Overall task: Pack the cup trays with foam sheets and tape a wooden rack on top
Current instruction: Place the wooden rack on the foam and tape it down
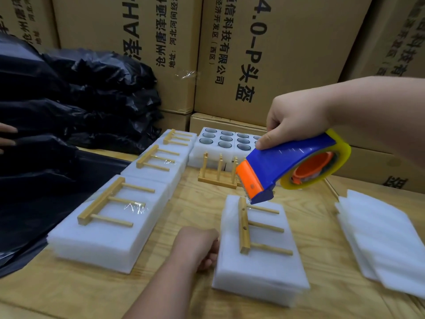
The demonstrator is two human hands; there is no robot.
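- On the big middle carton (271,54) you can read, turned sideways, "4.0-P头盔" and "科技有限公司", with "经济开发区(西区)" beside it.
- The carton left of it (128,42) shows you large letters "AH" and small print with "沧州" and "地址:河北".
- Print on the far-right carton (395,35) is too cut off for you to read.

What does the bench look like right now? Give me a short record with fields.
right hand: grips the tape dispenser, its cutter just above the rack
left hand: grip on the left edge of the foam pack
rack: lies flat on that foam pack; tape on it can't be made out
finished packs: three in a row at left, racks taped on
cup trays: uncovered, at the back
loose foam sheets: stacked at right
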